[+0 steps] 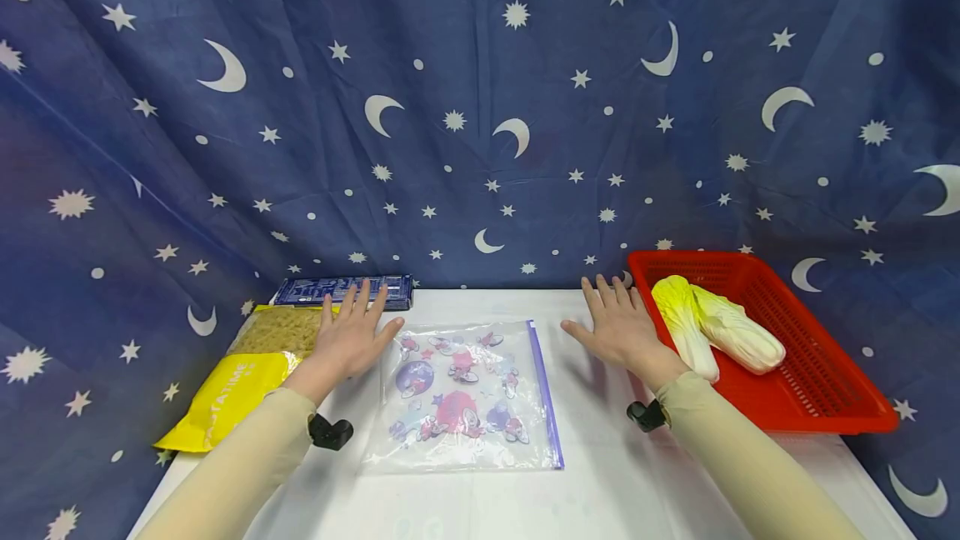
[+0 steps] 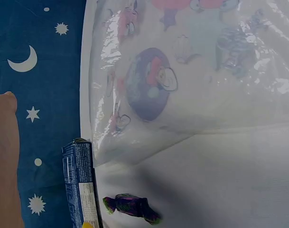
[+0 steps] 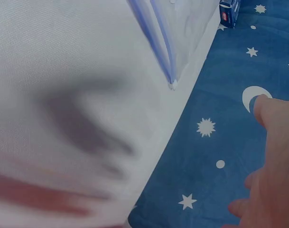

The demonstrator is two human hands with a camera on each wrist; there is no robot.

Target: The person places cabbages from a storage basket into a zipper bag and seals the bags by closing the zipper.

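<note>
Both hands are held palm down with fingers spread and nothing in them. A clear zip bag [image 1: 461, 394] with cartoon prints and a purple zip edge lies flat between them. My left hand [image 1: 351, 342] is at the bag's left side, near a yellow food packet [image 1: 232, 394] and a dark blue box [image 1: 405, 293]. In the left wrist view, a dark twist-wrapped candy [image 2: 131, 205] lies beside that box; the head view does not show it. My right hand [image 1: 618, 327] is just left of a red plastic basket [image 1: 832, 365], which holds two small napa cabbages [image 1: 738, 332].
A white table [image 1: 465, 507] carries these things. Behind and at both sides hangs a dark blue curtain [image 1: 465, 23] with moons and stars. Each wrist wears a small black device, one on the left wrist [image 1: 330, 432] and one on the right wrist [image 1: 647, 416].
</note>
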